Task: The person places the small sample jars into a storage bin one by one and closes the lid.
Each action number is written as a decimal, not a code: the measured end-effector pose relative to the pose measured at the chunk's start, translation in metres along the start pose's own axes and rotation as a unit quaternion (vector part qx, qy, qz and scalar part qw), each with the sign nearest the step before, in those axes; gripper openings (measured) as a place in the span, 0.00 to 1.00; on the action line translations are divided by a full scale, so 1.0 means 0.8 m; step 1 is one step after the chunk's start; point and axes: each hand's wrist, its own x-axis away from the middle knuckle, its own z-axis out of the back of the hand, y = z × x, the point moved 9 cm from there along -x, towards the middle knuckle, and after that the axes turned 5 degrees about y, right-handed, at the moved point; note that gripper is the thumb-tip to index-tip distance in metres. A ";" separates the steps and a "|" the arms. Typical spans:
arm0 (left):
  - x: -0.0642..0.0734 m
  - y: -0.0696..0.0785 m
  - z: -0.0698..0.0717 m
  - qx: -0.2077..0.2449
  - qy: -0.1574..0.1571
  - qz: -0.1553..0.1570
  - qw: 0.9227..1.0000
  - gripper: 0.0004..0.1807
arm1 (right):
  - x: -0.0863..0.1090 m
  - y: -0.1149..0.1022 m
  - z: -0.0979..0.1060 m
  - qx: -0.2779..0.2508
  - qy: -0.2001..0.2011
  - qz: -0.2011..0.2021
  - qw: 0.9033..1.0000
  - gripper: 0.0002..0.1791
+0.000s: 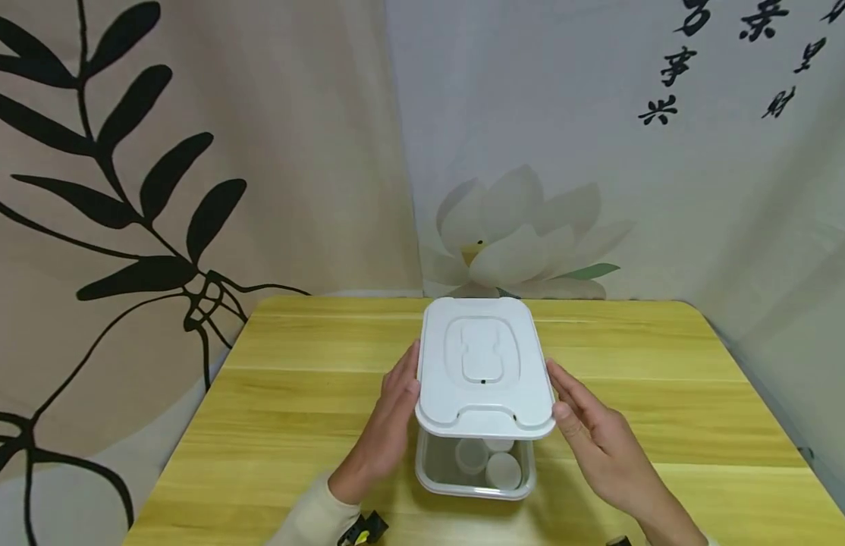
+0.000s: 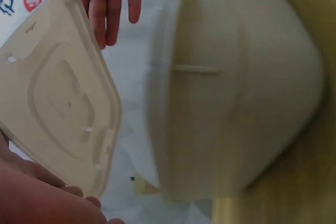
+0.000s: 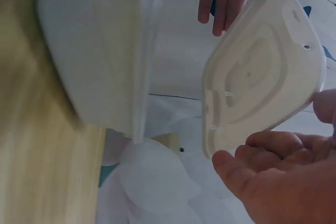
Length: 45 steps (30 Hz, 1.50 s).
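A white rectangular lid (image 1: pixel 483 364) with a moulded pattern is held in the air above and behind an open box. My left hand (image 1: pixel 388 417) holds its left edge, and my right hand (image 1: pixel 593 432) grips the right edge with thumb and fingers. From below, both wrist views show the lid's underside (image 2: pixel 63 93) tilted over the box. The white box (image 1: pixel 477 493) stands on the table, its rear part hidden by the lid in the head view. Inside it sit round white-topped items (image 1: pixel 503 471), three of them visible.
The wooden table (image 1: pixel 293 425) has its far edge just behind the lid. Behind it hang curtains (image 1: pixel 313 152) printed with dark leaves, a pale lotus (image 1: pixel 525 235) and black characters. A dark device (image 1: pixel 364 528) is strapped at my left wrist.
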 end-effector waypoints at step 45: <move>0.056 -0.085 -0.019 -0.044 -0.029 0.092 0.994 0.33 | 0.078 0.065 -0.058 0.084 -0.026 -0.092 0.992 0.37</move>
